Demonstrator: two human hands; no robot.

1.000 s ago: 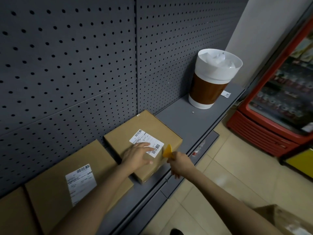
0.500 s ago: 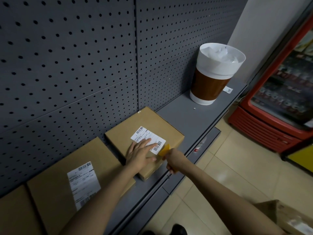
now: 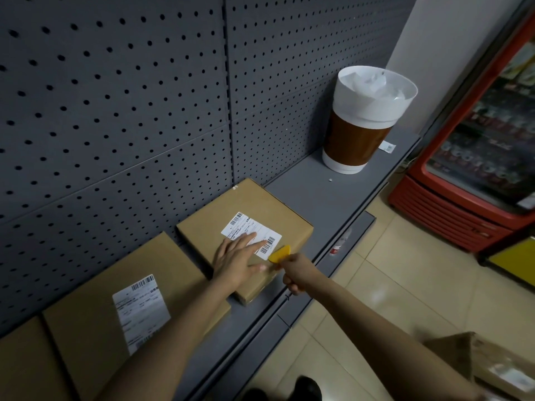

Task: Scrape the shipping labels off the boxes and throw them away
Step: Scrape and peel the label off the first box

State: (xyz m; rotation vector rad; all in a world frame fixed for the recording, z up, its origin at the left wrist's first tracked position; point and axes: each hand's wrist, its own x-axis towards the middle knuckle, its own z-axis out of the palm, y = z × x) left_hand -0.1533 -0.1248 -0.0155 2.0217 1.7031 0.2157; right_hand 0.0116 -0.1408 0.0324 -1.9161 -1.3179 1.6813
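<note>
A second labelled box lies far left on the grey shelf. My left hand presses flat, fingers spread, on the cardboard box, fingertips on its shipping label. My right hand grips the yellow scraper at the label's near corner. The wastebasket stands far right.

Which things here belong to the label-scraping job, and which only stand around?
Job: right hand gripping yellow scraper; left hand pressing the box; its label; second labelled box; bin.
Around: red fridge; pegboard.
</note>
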